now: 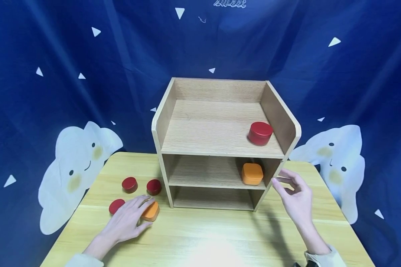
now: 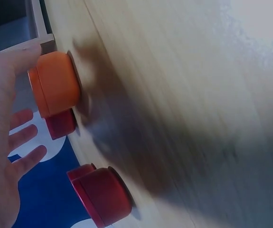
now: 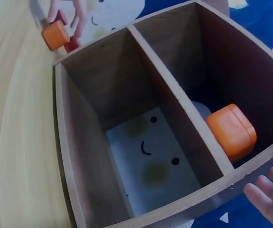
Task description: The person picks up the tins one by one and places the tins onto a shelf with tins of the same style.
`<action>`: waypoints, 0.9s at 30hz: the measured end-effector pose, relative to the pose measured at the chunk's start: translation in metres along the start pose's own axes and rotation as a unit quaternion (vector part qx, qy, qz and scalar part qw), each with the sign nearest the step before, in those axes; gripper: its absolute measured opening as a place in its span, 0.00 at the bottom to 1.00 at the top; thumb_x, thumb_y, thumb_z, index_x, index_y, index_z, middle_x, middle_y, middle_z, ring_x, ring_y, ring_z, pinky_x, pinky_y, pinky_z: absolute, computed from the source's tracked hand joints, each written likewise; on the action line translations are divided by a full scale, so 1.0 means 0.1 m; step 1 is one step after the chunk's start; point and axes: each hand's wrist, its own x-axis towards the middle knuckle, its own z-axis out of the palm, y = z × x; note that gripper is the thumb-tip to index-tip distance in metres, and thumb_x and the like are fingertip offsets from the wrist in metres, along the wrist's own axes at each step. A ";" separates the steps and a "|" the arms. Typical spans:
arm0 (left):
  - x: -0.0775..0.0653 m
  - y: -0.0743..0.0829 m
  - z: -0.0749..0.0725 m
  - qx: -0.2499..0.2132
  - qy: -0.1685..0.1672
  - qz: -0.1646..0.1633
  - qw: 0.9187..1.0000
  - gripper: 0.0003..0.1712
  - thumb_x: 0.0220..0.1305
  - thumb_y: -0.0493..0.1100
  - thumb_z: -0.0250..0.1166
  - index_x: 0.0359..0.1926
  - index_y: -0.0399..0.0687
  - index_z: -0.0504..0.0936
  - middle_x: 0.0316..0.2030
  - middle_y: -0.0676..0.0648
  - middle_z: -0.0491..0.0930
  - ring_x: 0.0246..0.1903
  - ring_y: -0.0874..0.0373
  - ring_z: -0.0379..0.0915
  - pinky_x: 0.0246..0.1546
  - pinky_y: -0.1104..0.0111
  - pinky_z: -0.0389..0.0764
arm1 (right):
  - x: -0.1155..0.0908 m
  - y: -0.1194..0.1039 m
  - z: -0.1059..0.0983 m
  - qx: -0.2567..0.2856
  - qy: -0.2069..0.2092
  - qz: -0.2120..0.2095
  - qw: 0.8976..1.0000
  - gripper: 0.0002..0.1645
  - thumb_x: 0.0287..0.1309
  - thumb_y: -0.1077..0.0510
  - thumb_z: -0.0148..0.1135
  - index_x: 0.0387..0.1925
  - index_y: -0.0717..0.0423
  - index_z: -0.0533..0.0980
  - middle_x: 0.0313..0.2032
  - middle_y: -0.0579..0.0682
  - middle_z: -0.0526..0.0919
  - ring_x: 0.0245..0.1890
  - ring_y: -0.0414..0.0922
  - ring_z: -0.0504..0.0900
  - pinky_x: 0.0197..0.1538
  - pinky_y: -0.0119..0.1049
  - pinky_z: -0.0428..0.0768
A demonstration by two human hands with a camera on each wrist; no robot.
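Observation:
My left hand (image 1: 128,218) is over an orange rounded-square tin (image 1: 151,211) on the table, its fingers spread and loosely bent. In the left wrist view the thumb lies close to the lid of that orange tin (image 2: 58,83); whether it touches is unclear. Three round red tins (image 1: 129,184) stand around this hand, one partly hidden behind it. My right hand (image 1: 297,196) is beside the right side panel of a wooden shelf (image 1: 214,148), fingers loosely bent and holding nothing. A second orange tin (image 3: 231,130) sits on the middle shelf, near its right end.
A larger round red tin (image 1: 260,133) stands on the shelf's top board at the right. The lower compartment (image 1: 214,198) is below the middle board. A blue curtain (image 1: 137,55) with white clouds hangs behind the wooden table (image 1: 194,237).

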 end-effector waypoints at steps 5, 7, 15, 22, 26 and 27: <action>-0.01 -0.04 0.04 0.008 -0.008 0.005 1.000 0.43 0.50 0.57 0.81 0.64 0.45 0.81 0.59 0.44 0.84 0.58 0.47 0.82 0.55 0.53 0.87 | 0.02 0.01 0.06 0.028 0.009 -0.016 0.999 0.20 0.54 0.77 0.71 0.50 0.66 0.83 0.37 0.36 0.90 0.36 0.29 0.89 0.34 0.19 0.84; -0.02 -0.05 0.05 0.012 -0.015 0.002 1.000 0.42 0.50 0.58 0.81 0.64 0.45 0.81 0.59 0.44 0.85 0.58 0.47 0.82 0.55 0.53 0.87 | 0.02 0.02 0.07 0.029 0.010 -0.021 0.999 0.20 0.54 0.77 0.71 0.49 0.65 0.84 0.37 0.35 0.89 0.36 0.29 0.88 0.35 0.19 0.84; -0.02 -0.08 0.09 0.019 -0.027 -0.003 0.999 0.40 0.53 0.58 0.80 0.63 0.46 0.82 0.58 0.44 0.85 0.57 0.46 0.83 0.55 0.53 0.87 | 0.04 0.02 0.11 0.010 0.021 -0.020 1.000 0.18 0.53 0.76 0.73 0.47 0.68 0.83 0.37 0.35 0.88 0.34 0.30 0.88 0.34 0.19 0.84; -0.01 -0.10 0.12 0.016 -0.019 -0.004 1.000 0.37 0.52 0.59 0.81 0.60 0.47 0.85 0.55 0.45 0.86 0.55 0.49 0.83 0.52 0.55 0.88 | 0.06 0.03 0.11 0.005 0.022 -0.021 1.000 0.17 0.54 0.75 0.73 0.46 0.69 0.83 0.37 0.34 0.88 0.33 0.29 0.87 0.33 0.18 0.83; 0.00 -0.09 0.13 0.013 -0.017 -0.009 1.000 0.37 0.51 0.61 0.81 0.59 0.49 0.86 0.52 0.48 0.85 0.51 0.53 0.82 0.48 0.59 0.88 | 0.06 0.04 0.11 0.002 0.023 -0.020 1.000 0.16 0.53 0.75 0.73 0.45 0.67 0.84 0.37 0.34 0.88 0.33 0.28 0.87 0.33 0.18 0.83; 0.01 -0.09 0.12 0.011 -0.017 -0.010 1.000 0.36 0.51 0.61 0.81 0.58 0.49 0.86 0.51 0.48 0.85 0.50 0.54 0.82 0.47 0.59 0.87 | 0.06 0.04 0.11 0.002 0.023 -0.019 1.000 0.16 0.53 0.75 0.73 0.45 0.68 0.84 0.37 0.34 0.88 0.33 0.28 0.87 0.33 0.18 0.83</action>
